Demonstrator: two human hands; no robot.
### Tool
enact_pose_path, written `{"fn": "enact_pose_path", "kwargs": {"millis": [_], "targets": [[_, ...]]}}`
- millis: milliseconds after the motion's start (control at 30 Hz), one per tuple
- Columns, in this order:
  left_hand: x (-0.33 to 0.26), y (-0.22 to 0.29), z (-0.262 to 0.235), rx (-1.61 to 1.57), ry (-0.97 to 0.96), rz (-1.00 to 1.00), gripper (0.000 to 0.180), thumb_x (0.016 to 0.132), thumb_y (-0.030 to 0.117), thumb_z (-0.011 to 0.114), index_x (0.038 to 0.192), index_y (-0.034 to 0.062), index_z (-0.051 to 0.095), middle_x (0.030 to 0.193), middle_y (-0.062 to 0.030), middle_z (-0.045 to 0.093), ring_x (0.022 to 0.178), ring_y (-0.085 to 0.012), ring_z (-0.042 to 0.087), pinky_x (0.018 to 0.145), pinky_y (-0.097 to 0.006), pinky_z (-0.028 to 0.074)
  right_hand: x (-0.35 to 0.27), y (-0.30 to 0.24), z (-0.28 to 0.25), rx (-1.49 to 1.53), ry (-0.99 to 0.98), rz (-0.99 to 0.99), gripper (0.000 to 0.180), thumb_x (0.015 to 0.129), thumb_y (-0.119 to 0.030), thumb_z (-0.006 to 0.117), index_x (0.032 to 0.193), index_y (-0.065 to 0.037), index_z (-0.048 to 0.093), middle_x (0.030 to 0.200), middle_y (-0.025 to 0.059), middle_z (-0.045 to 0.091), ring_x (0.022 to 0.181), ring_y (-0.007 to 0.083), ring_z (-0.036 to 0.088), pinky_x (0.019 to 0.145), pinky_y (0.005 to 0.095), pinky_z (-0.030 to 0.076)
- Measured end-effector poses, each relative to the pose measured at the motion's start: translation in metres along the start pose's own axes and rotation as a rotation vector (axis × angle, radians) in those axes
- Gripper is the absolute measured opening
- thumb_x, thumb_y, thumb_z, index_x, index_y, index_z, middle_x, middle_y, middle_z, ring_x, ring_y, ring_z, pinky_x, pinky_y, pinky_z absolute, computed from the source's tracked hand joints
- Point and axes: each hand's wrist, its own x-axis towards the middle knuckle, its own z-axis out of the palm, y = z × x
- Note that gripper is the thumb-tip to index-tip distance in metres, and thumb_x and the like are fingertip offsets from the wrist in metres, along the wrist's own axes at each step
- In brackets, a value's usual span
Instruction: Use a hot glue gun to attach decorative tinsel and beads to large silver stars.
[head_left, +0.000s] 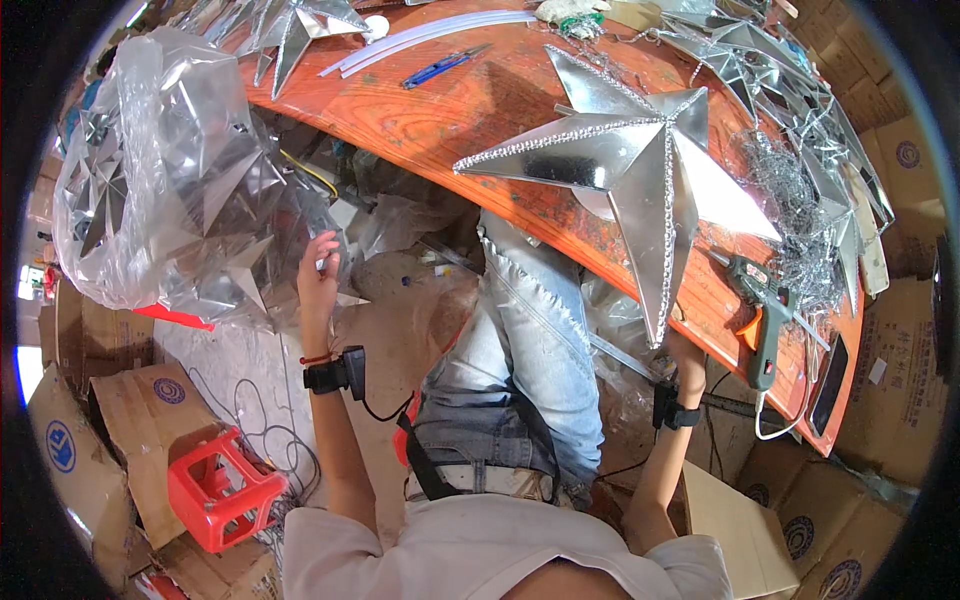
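Note:
A large silver star [650, 150] with beaded ridges lies on the orange wooden table [440, 125], one long point reaching past its near edge. At that edge, my right hand [686, 356] is beside the star's lowest point; its fingers are hidden. My left hand [319, 272] is raised off to the left, fingers loosely bent and apart, with nothing seen in it. It is next to a big clear plastic bag [150, 190] full of silver star pieces; whether it touches the plastic I cannot tell.
A glue gun [758, 310], a tangle of silver bead strands [790, 190] and a phone [828, 388] lie right on the table. Blue-handled tweezers [440, 68] and white strips [430, 40] lie farther back. A red stool [222, 490], cables and cardboard boxes [160, 405] stand lower left.

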Motion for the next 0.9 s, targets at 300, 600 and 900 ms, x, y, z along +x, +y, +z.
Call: {"fn": "enact_pose_path", "kwargs": {"millis": [300, 600, 900], "targets": [[0.005, 0.038, 0.017, 0.086, 0.077, -0.048, 0.018, 0.091, 0.018, 0.052, 0.084, 0.002, 0.054, 0.07, -0.0055, 0.053, 0.064, -0.0134, 0.047, 0.061, -0.027, 0.04, -0.004, -0.052, -0.042, 0.394, 0.193, 0.182, 0.028, 0.087, -0.019, 0.054, 0.109, -0.001, 0.052, 0.104, 0.0135, 0.057, 0.099, 0.0283, 0.054, 0.086, 0.034, 0.043], [-0.001, 0.182, 0.065, -0.374, -0.232, 0.238, 0.004, 0.088, 0.0, 0.053, 0.087, 0.0004, 0.049, 0.083, -0.0062, 0.052, 0.078, -0.014, 0.051, 0.074, -0.024, 0.042, 0.02, -0.1, -0.092, 0.197, 0.475, -0.038, 0.007, 0.076, -0.004, 0.056, 0.082, -0.004, 0.059, 0.078, 0.0138, 0.06, 0.074, 0.0344, 0.056, 0.063, 0.0412, 0.043], [-0.018, 0.239, 0.048, -0.656, -0.25, 0.271, 0.01, 0.084, -0.008, 0.053, 0.091, -0.0014, 0.052, 0.091, -0.0089, 0.055, 0.088, -0.0154, 0.055, 0.08, -0.026, 0.043, 0.016, -0.107, -0.102, 0.306, 0.087, 0.153, 0.027, 0.085, -0.011, 0.053, 0.11, 0.0, 0.054, 0.108, 0.0199, 0.058, 0.104, 0.0366, 0.053, 0.087, 0.0395, 0.042]]}}
